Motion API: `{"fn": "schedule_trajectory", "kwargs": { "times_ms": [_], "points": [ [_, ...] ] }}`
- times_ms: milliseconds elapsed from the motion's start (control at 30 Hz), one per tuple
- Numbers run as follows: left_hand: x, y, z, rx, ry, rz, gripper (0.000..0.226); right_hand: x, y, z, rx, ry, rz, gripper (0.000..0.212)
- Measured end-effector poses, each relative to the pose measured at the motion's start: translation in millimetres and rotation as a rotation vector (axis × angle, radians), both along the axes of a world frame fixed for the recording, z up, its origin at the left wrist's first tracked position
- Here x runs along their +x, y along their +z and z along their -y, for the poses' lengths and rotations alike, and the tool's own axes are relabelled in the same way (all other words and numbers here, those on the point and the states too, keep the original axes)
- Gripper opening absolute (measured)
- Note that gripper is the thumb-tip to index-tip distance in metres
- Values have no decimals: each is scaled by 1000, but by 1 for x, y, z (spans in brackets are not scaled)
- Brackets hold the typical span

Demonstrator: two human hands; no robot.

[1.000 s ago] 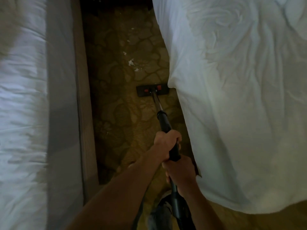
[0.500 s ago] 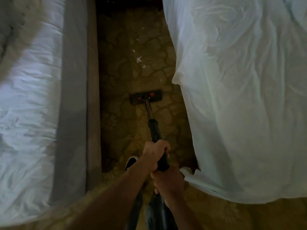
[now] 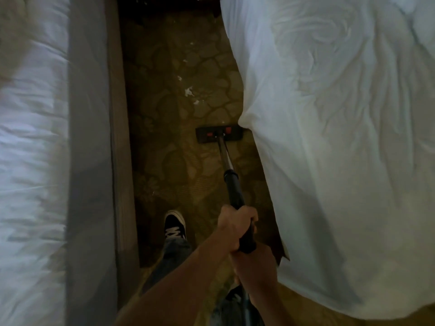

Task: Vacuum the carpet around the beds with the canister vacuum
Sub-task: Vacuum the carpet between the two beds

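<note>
A black vacuum wand runs from my hands down to a flat black floor head with red marks, resting on the brown patterned carpet between two beds. The head's right end touches the hanging white sheet of the right bed. My left hand grips the wand's upper part. My right hand holds it just below, close to my body. White scraps of debris lie on the carpet beyond the head. The canister itself is out of sight.
The left bed has a white cover and a grey base lining the narrow aisle. My left foot in a black and white shoe stands on the carpet. Dark furniture closes the aisle's far end.
The floor head went back toward me and left, then forward and right against the right bed's sheet. My left foot has stepped forward into the aisle.
</note>
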State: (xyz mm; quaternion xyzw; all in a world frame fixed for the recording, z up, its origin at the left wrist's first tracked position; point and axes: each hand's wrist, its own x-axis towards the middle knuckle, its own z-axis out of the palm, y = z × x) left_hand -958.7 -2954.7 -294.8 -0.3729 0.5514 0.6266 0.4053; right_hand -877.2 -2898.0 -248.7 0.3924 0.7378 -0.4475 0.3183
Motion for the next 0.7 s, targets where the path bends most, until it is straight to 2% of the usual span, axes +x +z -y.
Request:
{"fn": "schedule_trajectory", "kwargs": {
  "times_ms": [167, 267, 300, 433, 567, 700],
  "points": [
    [-33, 4, 20, -14, 38, 21, 41, -42, 12, 20, 44, 78, 48, 18],
    [-83, 9, 47, -20, 60, -23, 19, -91, 10, 44, 93, 198, 64, 31],
    [-103, 10, 59, -23, 65, -33, 16, -109, 8, 52, 84, 179, 47, 32],
    [-171, 12, 97, -33, 99, -32, 13, -172, -2, 84, -13, 86, 4, 25],
    [-217, 1, 120, -37, 129, -18, 25, -221, -12, 106, -36, 86, -3, 17],
    [-249, -6, 134, -22, 128, -26, 14, -252, -19, 119, -33, 75, -16, 12]
  ]
}}
